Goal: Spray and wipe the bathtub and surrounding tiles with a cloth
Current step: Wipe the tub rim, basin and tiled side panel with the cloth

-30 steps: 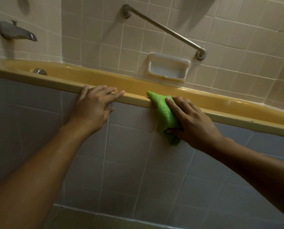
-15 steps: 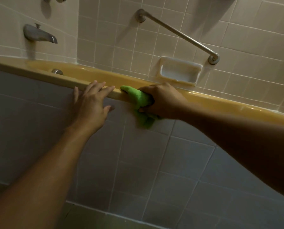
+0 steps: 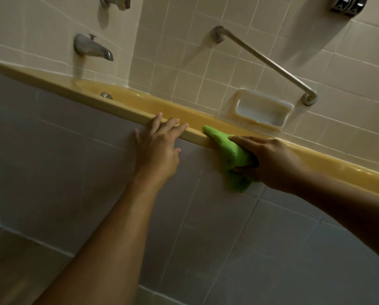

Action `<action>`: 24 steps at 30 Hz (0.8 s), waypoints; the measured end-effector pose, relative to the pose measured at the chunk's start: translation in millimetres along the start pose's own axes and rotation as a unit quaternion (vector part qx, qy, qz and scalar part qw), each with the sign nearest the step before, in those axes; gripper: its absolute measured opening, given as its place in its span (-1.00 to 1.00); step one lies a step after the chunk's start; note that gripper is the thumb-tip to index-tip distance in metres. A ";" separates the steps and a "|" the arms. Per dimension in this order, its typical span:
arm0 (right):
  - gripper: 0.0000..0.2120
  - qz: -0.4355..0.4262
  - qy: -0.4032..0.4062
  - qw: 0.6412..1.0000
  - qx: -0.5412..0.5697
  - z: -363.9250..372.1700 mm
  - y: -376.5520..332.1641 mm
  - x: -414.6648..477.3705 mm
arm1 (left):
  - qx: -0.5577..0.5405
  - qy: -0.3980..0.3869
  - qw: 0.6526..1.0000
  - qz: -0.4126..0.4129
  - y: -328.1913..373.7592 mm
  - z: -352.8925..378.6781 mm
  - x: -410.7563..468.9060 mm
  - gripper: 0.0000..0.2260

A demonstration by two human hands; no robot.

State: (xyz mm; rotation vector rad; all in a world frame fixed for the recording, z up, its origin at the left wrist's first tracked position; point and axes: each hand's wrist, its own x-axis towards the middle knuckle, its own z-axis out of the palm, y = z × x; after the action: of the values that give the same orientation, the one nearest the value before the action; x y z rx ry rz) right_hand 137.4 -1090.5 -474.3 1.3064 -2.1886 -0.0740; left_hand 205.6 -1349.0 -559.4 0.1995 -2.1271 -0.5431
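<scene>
The grey tiled front panel (image 3: 74, 150) rises to the yellow bathtub (image 3: 58, 81), with beige wall tiles (image 3: 184, 69) behind it. A slanted grab bar (image 3: 263, 60) is fixed above a recessed soap dish (image 3: 262, 110). The left hand (image 3: 157, 148) lies flat, fingers straight over the tub's front rim. Just beside it, the right hand (image 3: 270, 159) grips a green cloth (image 3: 230, 150) against the rim's front edge and the panel. A round metal fitting (image 3: 106, 95) shows inside the tub, below the spout (image 3: 91, 48).
</scene>
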 end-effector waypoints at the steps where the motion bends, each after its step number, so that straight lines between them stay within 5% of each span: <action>1: -0.24 -0.006 0.008 1.000 -0.007 0.8 1.7 -3.9 | 0.005 0.000 1.000 0.007 -2.1 -0.9 0.4 -0.36; 16: -0.22 -0.015 0.038 0.999 -0.013 38.1 -73.6 88.7 | 0.076 -0.095 0.993 -0.011 -47.7 -40.6 -11.8 -0.11; 24: -0.27 -0.006 0.003 1.000 0.016 40.7 -98.9 138.3 | 0.115 -0.088 0.989 -0.029 -66.8 -54.1 0.8 -0.18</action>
State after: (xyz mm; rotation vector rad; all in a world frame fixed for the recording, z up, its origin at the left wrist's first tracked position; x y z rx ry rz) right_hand 146.5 -1265.1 -478.3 1.3368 -2.1859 -0.0393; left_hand 245.2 -1425.3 -562.2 0.3566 -2.3612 -0.3574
